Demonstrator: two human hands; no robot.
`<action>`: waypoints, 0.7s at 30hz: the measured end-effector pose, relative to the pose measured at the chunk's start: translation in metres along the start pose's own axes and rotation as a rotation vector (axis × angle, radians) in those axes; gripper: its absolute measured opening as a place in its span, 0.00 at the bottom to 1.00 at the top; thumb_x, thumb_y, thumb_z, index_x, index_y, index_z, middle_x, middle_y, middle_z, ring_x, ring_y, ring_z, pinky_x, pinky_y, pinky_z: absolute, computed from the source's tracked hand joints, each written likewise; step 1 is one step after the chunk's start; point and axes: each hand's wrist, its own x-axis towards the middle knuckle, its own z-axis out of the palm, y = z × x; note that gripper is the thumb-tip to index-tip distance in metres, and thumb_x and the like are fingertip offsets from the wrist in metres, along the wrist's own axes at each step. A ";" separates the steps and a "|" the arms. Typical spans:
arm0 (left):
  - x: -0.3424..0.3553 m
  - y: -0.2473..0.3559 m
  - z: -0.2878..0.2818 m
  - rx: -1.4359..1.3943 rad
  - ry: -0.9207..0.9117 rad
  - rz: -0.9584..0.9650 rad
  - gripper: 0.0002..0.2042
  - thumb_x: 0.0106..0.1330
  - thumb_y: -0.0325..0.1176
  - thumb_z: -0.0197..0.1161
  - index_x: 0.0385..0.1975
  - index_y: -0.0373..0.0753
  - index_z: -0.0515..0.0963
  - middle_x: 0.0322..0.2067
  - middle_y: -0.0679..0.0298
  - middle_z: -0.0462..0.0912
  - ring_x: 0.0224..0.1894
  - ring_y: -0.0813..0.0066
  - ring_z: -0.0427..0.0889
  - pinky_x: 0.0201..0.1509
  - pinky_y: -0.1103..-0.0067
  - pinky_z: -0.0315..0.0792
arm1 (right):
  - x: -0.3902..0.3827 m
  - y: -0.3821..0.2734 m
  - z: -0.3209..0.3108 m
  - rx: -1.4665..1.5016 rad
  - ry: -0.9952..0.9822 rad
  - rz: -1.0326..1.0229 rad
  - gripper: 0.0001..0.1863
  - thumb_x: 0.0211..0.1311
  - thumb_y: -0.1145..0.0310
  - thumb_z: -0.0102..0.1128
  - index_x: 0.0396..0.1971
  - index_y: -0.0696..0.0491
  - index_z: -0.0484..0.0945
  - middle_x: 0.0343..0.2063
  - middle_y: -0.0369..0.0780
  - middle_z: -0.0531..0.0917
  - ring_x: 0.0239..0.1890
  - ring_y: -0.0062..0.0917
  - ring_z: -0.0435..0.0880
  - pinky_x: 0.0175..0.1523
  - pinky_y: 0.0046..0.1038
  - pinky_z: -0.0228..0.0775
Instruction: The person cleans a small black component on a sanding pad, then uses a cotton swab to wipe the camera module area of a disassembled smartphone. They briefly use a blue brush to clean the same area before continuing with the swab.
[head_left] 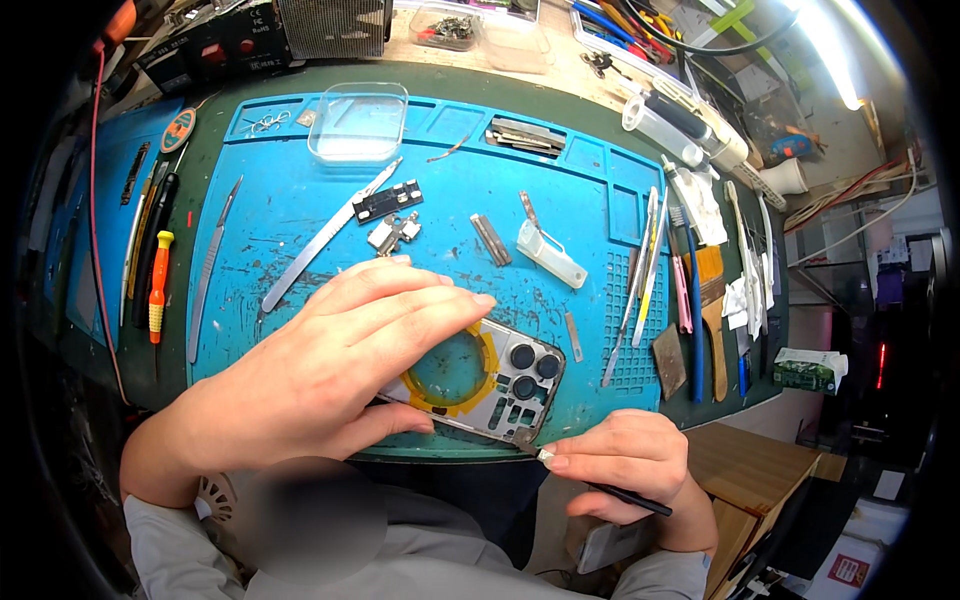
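From my remote seat I watch the left hand (350, 335) curve over the phone frame (507, 392), fingers together on the far side and thumb drawn in along the near edge, so it grips the frame lightly with a partly closed hand. The frame lies tilted near the front edge of the blue mat (450, 180), its lens rings (523, 386) at the end toward the right hand (630, 455). A yellow ring (490, 365) surrounds the round opening in the frame, and I see mat blue through it.

The right hand is closed in a pinch on a slim tool (640, 499), whose black handle sticks out below the fingers. The tool's tip is at the frame's near right corner; I cannot tell whether it touches.

Beyond the left hand I make out a silver knife (318, 248), a black part (388, 202) and, just beside that, a metal bracket (393, 234). Farther right lie two metal strips (490, 240) side by side and a whitish block (550, 255). A clear tray (357, 152) sits at the mat's back. To the left, tweezers (214, 270) lie near an orange-and-yellow screwdriver (158, 285).
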 end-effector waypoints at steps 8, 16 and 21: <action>0.002 -0.005 -0.004 -0.015 -0.034 0.048 0.45 0.50 0.31 0.83 0.73 0.32 0.72 0.69 0.53 0.80 0.72 0.49 0.75 0.79 0.57 0.66 | 0.000 -0.001 -0.007 -0.054 -0.079 -0.019 0.20 0.57 0.69 0.80 0.50 0.55 0.92 0.45 0.41 0.93 0.38 0.28 0.91 0.37 0.27 0.78; 0.015 -0.014 -0.009 -0.005 -0.112 0.147 0.44 0.53 0.34 0.81 0.73 0.32 0.72 0.68 0.52 0.80 0.72 0.47 0.75 0.79 0.53 0.66 | 0.000 0.005 -0.003 -0.220 -0.059 -0.188 0.19 0.53 0.73 0.77 0.48 0.58 0.92 0.47 0.40 0.93 0.37 0.23 0.84 0.43 0.26 0.76; 0.017 -0.014 -0.008 -0.035 -0.121 0.133 0.43 0.55 0.36 0.80 0.73 0.31 0.72 0.68 0.52 0.80 0.72 0.46 0.75 0.80 0.53 0.66 | -0.003 0.007 0.002 -0.228 -0.012 -0.216 0.19 0.52 0.77 0.76 0.47 0.59 0.92 0.46 0.41 0.93 0.35 0.24 0.85 0.41 0.25 0.77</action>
